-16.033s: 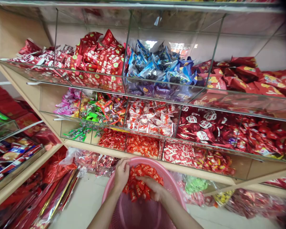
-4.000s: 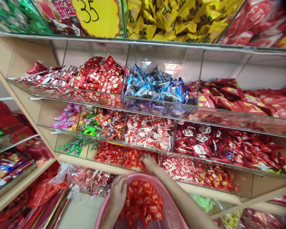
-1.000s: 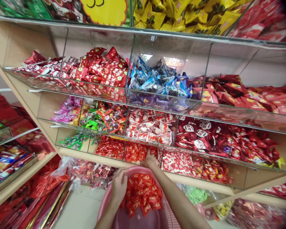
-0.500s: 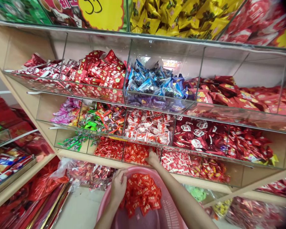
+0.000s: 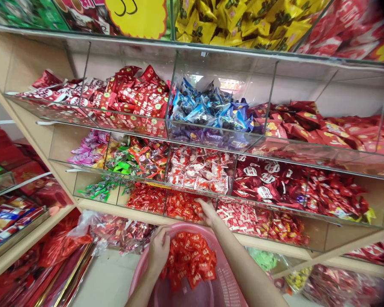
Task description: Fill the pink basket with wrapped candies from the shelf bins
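The pink plastic basket [image 5: 228, 249] stands low in front of the shelves, with a heap of small red wrapped candies [image 5: 192, 258] inside. My left hand [image 5: 160, 245] is closed over the basket's left far rim, fingers curled. My right hand [image 5: 208, 212] reaches past the basket into a bottom-shelf compartment of matching red candies [image 5: 181, 207]. Its fingers stretch over the right side of that pile, apart from the thumb; no candy shows in its grasp. The fingertips are partly lost among the wrappers.
Clear dividers and front panels edge the compartments. Above are white-and-red packets [image 5: 200, 168] and blue packets [image 5: 205, 104]; red-and-white candies [image 5: 237, 215] lie to the right. Bagged goods [image 5: 124, 232] sit under the bottom shelf, and a side shelf [image 5: 25, 238] stands at left.
My right hand has shifted slightly up within the red candy compartment, and its fingers have stretched out. My left hand stays on the basket rim.
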The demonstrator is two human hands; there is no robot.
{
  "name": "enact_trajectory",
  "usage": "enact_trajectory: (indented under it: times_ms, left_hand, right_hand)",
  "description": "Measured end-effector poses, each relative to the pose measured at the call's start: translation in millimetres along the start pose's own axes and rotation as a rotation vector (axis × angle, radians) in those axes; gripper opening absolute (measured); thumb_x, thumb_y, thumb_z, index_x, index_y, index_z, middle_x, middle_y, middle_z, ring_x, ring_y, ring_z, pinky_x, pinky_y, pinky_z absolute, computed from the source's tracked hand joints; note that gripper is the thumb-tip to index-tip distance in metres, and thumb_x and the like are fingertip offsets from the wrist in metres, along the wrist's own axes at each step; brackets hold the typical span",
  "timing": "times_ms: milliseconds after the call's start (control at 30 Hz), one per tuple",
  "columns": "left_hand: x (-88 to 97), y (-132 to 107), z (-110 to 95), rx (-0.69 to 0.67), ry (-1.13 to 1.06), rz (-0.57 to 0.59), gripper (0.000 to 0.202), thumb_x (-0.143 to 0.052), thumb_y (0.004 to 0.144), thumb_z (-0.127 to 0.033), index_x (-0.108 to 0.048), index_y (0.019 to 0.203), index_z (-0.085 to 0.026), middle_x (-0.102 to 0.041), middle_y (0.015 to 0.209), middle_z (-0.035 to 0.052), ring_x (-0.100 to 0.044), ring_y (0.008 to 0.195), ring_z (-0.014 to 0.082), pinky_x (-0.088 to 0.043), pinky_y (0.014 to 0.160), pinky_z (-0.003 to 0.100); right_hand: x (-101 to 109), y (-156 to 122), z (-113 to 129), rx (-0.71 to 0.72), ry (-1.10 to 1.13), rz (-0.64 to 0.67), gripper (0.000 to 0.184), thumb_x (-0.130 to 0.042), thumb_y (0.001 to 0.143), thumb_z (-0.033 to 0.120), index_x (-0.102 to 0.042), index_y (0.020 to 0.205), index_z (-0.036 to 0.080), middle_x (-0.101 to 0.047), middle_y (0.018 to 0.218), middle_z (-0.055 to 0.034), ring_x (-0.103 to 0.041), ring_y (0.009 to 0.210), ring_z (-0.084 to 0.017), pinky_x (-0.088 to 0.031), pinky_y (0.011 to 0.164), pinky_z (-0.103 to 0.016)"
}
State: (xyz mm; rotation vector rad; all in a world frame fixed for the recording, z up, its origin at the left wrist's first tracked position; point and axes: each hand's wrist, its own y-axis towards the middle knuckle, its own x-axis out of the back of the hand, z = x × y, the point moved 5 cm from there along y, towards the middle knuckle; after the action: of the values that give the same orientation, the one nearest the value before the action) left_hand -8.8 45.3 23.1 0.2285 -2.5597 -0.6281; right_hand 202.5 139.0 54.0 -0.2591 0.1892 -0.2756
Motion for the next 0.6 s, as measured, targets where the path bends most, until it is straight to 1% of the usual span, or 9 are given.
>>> enact_trajectory:
  times_ms: [67,133,267,333,400,467,533,600]
  left_hand:
    - [0.3,0.3,-1.0,0.006,-0.004,0.003,0.025,-0.04,0.081,-0.014,-0.064,0.086,-0.019,-0.067,0.092,0.0056,-0.063,0.09,0.0186,-0.051,0.084,0.033]
    - [0.7,0.6,-2.3,0.012,-0.01,0.006,0.025,-0.04,0.081,-0.014,-0.064,0.087,-0.019,-0.067,0.092,0.0058,-0.062,0.091,0.0188,-0.051,0.084,0.034]
    - [1.5,1.2,-5.6,0.022,-0.014,0.014,0.025,-0.04,0.081,-0.014,-0.064,0.087,-0.019,-0.066,0.093,0.006,-0.061,0.092,0.0192,-0.05,0.084,0.034]
    - [1.8,1.5,-7.5,0.024,-0.015,0.016,0.025,-0.04,0.081,-0.014,-0.064,0.087,-0.019,-0.066,0.092,0.0057,-0.061,0.092,0.0191,-0.05,0.084,0.034]
    - [1.7,1.6,-8.9,0.025,-0.018,0.02,0.026,-0.04,0.081,-0.013,-0.064,0.088,-0.019,-0.066,0.093,0.0055,-0.061,0.092,0.019,-0.05,0.085,0.034]
    - [1.1,1.4,-9.4,0.027,-0.018,0.029,0.026,-0.039,0.081,-0.013,-0.064,0.088,-0.02,-0.065,0.093,0.0055,-0.061,0.092,0.0188,-0.049,0.085,0.034]
    - [0.5,0.9,-9.5,0.028,-0.015,0.037,0.027,-0.039,0.082,-0.012,-0.064,0.088,-0.019,-0.065,0.094,0.0056,-0.061,0.092,0.0186,-0.049,0.085,0.034]
    - [0.3,0.3,-9.5,0.028,-0.012,0.038,0.027,-0.038,0.082,-0.012,-0.063,0.088,-0.019,-0.065,0.094,0.0056,-0.06,0.092,0.0185,-0.049,0.085,0.034]
  right_hand:
    - [-4.3,-9.8,-1.3,-0.053,0.078,0.053,0.029,-0.071,0.06,0.03,-0.053,0.081,0.022,-0.065,0.076,0.0003,-0.059,0.057,-0.011,-0.048,0.05,-0.022]
    - [-6.2,-20.9,-2.8,-0.087,0.125,0.096,0.029,-0.071,0.059,0.03,-0.055,0.081,0.022,-0.064,0.076,0.0016,-0.056,0.054,-0.008,-0.045,0.049,-0.02]
    - [-5.1,-47.1,-12.3,-0.12,0.212,0.241,0.035,-0.073,0.059,0.031,-0.06,0.09,0.022,-0.062,0.071,0.0046,-0.053,0.052,-0.007,-0.04,0.047,-0.018]
    - [-1.8,-61.5,-21.0,-0.117,0.173,0.317,0.038,-0.074,0.061,0.034,-0.062,0.095,0.022,-0.063,0.071,0.0044,-0.055,0.053,-0.009,-0.039,0.047,-0.019]
    - [2.8,-74.3,-31.0,-0.107,0.095,0.369,0.042,-0.074,0.062,0.038,-0.062,0.099,0.023,-0.067,0.076,0.0023,-0.06,0.06,-0.012,-0.044,0.054,-0.023]
    - [6.9,-83.6,-40.2,-0.099,0.048,0.413,0.047,-0.076,0.062,0.04,-0.063,0.102,0.022,-0.07,0.083,0.0001,-0.064,0.072,-0.017,-0.049,0.068,-0.029]
    - [11.1,-88.2,-47.0,-0.084,0.027,0.419,0.05,-0.079,0.06,0.04,-0.063,0.104,0.022,-0.07,0.087,-0.0005,-0.065,0.081,-0.019,-0.048,0.079,-0.033]
    - [14.7,-89.2,-52.1,-0.071,0.005,0.411,0.049,-0.08,0.059,0.04,-0.063,0.101,0.021,-0.07,0.088,-0.0009,-0.065,0.083,-0.019,-0.048,0.082,-0.034]
